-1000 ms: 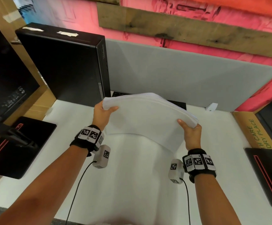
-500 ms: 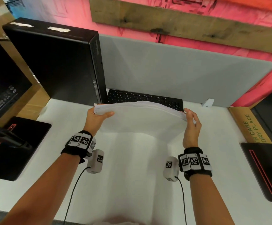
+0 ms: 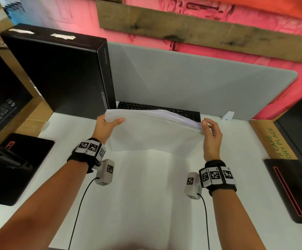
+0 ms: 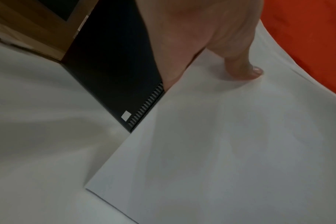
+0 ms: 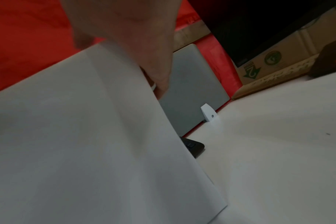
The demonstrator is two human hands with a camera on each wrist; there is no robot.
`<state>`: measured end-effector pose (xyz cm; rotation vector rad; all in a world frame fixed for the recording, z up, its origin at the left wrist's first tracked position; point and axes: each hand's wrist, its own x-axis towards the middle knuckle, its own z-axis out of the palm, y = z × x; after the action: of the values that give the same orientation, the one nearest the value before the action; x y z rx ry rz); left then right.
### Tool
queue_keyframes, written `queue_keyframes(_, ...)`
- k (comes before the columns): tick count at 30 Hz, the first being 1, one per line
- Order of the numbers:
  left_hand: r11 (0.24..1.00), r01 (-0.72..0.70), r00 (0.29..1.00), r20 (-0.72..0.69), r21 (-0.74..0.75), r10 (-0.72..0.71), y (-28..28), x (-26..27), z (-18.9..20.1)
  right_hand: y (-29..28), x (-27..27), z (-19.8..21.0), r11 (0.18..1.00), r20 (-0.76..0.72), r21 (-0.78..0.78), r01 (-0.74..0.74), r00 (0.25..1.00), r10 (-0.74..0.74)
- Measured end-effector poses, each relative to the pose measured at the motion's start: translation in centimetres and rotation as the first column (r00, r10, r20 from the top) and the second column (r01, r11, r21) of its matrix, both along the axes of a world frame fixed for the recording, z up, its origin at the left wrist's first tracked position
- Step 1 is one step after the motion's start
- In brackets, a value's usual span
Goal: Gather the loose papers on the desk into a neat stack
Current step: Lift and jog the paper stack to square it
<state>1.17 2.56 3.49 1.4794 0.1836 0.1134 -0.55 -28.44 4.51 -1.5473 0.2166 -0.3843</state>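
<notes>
A thick stack of white papers stands tilted on its lower edge on the white desk, its top sheets fanned out toward the right. My left hand grips the upper left corner, thumb pressed on the near face. My right hand holds the upper right edge, thumb on the near side and fingers loosely curled behind. In the wrist views the stack fills most of the picture, and my right hand lies along its edge.
A black keyboard lies just behind the stack, against a grey divider panel. A black computer tower stands at back left. Black devices with red stripes sit at left and right, and a cardboard box stands at right.
The stack has swung from a raised, sloping hold down onto its lower edge on the desk. My right hand moved from under the corner to the side edge.
</notes>
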Motion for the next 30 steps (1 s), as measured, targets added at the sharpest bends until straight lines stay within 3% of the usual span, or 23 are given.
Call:
queue_keyframes(2, 1.000, -0.016, 1.000, -0.004, -0.013, 0.016, 0.2, 0.0, -0.1, -0.6, -0.3, -0.1, 0.992, 0.018, -0.033, -0.119, 0.993, 0.119)
queue_keyframes(5, 0.999, -0.021, 1.000, -0.012, -0.038, 0.020, 0.6, 0.1, -0.3, -1.7, -0.6, -1.0, 0.956, -0.073, -0.119, -0.268, 0.963, 0.261)
queue_keyframes(8, 0.998, -0.019, 1.000, -0.014, -0.055, 0.019, 0.9, 0.2, -0.3, -2.2, -0.7, -2.3, 0.918, -0.195, -0.213, -0.334, 0.935, 0.295)
queue_keyframes(14, 0.998, -0.018, 0.999, -0.052, -0.059, 0.015, 2.2, 0.5, -0.4, -1.6, -0.5, -2.3, 0.907, -0.229, -0.234, -0.349, 0.927, 0.297)
queue_keyframes(21, 0.998, -0.031, 0.999, -0.034, -0.049, 0.030, 1.9, 0.5, 0.6, 0.1, 1.0, -1.5, 0.956, -0.311, -0.063, -0.285, 0.916, 0.253)
queue_keyframes(26, 0.988, -0.135, 0.984, 0.106, -0.068, 0.142, 0.2, -0.7, 1.9, 1.0, 0.4, -0.3, 0.988, -0.155, 0.029, -0.149, 0.976, 0.152)
queue_keyframes(30, 0.997, -0.077, 0.996, 0.045, -0.016, 0.077, -0.2, -2.3, -0.3, 1.1, -1.1, -1.6, 0.979, -0.171, 0.049, -0.198, 0.964, 0.204)
